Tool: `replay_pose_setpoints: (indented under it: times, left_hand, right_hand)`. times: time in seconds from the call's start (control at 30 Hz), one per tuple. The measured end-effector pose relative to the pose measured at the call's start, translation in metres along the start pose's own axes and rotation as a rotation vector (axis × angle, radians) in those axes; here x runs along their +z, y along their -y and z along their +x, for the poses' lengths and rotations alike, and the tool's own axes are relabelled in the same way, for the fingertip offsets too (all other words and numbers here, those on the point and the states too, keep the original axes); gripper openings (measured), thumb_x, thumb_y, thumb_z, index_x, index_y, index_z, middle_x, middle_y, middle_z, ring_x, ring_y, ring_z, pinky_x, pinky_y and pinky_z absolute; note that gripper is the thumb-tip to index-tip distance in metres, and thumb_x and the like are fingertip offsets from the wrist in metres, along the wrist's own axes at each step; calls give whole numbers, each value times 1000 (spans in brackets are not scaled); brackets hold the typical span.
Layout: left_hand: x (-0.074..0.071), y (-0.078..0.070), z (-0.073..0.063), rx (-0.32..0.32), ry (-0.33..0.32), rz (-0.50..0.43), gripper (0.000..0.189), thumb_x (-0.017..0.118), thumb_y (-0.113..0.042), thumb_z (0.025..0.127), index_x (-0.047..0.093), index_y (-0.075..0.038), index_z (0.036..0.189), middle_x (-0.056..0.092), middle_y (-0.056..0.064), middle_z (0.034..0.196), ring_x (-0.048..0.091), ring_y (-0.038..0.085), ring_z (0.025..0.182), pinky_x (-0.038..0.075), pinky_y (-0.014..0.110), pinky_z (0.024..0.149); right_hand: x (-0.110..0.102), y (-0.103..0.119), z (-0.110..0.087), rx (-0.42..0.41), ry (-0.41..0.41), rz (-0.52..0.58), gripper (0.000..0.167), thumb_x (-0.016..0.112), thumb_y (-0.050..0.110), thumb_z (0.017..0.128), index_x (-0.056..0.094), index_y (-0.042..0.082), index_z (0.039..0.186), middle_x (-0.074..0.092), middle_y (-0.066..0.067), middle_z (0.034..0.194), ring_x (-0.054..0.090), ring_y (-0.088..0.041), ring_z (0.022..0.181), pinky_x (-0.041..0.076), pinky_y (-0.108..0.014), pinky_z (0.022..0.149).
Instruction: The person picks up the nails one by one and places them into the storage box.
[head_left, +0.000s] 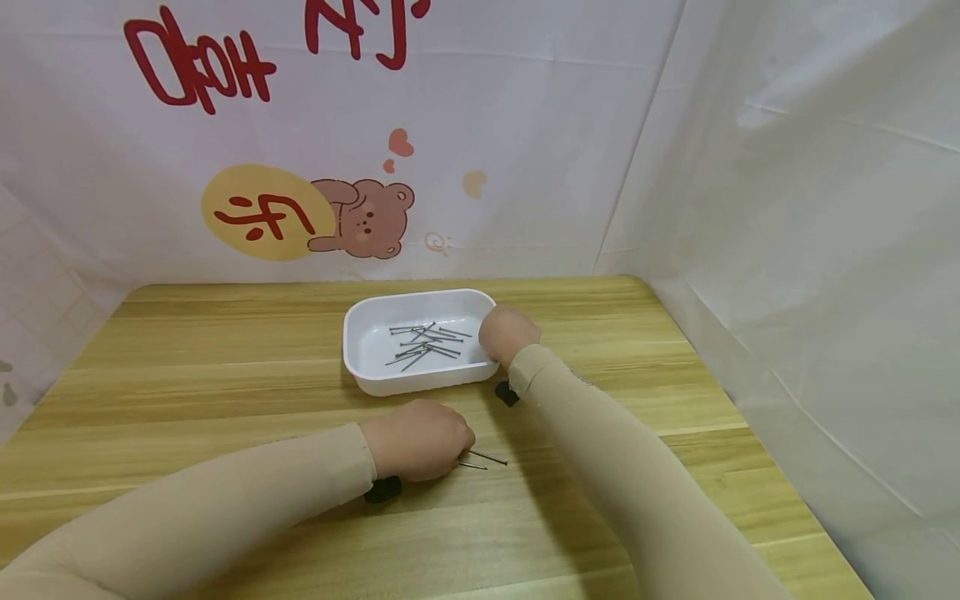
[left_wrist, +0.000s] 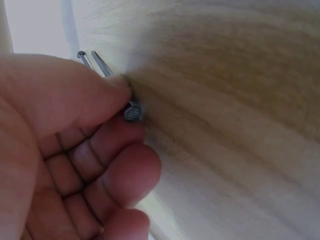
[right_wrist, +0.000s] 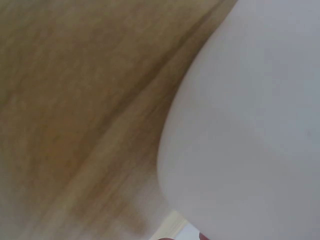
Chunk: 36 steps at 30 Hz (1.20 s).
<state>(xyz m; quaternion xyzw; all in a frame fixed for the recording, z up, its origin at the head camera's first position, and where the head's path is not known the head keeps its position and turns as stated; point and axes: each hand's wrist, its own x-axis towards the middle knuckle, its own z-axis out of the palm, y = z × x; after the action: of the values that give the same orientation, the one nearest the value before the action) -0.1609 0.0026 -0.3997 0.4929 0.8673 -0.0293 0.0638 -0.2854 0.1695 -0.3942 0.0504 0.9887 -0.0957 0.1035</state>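
Observation:
My left hand is low over the table in front of the tray, pinching two nails between thumb and forefinger. In the left wrist view one nail head pokes out at the fingertips. Beyond the thumb show another nail head and a nail point, so the pair lie in opposite directions. The other fingers curl inward. At the right end of the white plastic tray, my right hand grips the rim, its fingertips hidden. The tray's wall fills much of the right wrist view.
Several loose nails lie crisscrossed on the tray's floor. The tray stands on a wood-grain table, toward its back edge. White sheeting printed with a bear hangs behind, and more sheeting runs along the right side.

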Motion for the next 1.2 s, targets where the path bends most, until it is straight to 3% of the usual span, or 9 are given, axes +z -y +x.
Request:
replay_pose_setpoints:
  times: [0.4,0.53,0.67,0.8,0.97,1.2]
  left_hand:
    - [0,1,1,7,6,-6,25,66,-17,98,59,-21,73,58,-6,70,56,12,65,51,31,62]
    - [-1,5,0,17,-29,-12,22,67,-19,95,59,-23,74,58,-8,72,55,10,66,49,30,60]
    - [-15,14,-1,28,-79,-67,22,69,-21,90,56,-26,74,55,-12,73,52,6,66,45,27,60]
    - [-35,28,-1,6,-111,-111,22,69,-17,88,55,-27,74,53,-14,72,50,7,67,45,27,65]
    - [-59,51,0,-32,-176,-79,19,68,-13,85,58,-26,75,55,-12,74,52,8,68,47,29,66]
    - [-86,94,13,-134,-140,-107,14,65,-10,89,60,-19,80,58,-5,78,54,14,71,45,31,68]
  right_hand:
    - [-1,1,-4,-1,-6,3,18,50,9,101,67,3,102,70,-11,99,61,-23,80,57,-38,71]
    - [-1,1,-3,7,-5,1,19,49,10,102,67,4,102,70,-11,100,61,-22,81,57,-38,72]
    - [-1,1,-3,3,-12,2,20,48,11,103,66,4,101,70,-10,97,60,-22,78,54,-37,68]
    - [0,1,-1,-3,-17,-4,20,48,11,103,66,5,99,69,-10,94,59,-22,76,54,-37,66]
    - [0,0,0,-7,-10,-7,16,51,10,100,66,4,101,69,-10,95,60,-22,77,55,-37,67]
    - [0,-1,0,-5,-15,-7,12,56,8,96,68,6,97,70,-9,96,61,-22,79,54,-36,66]
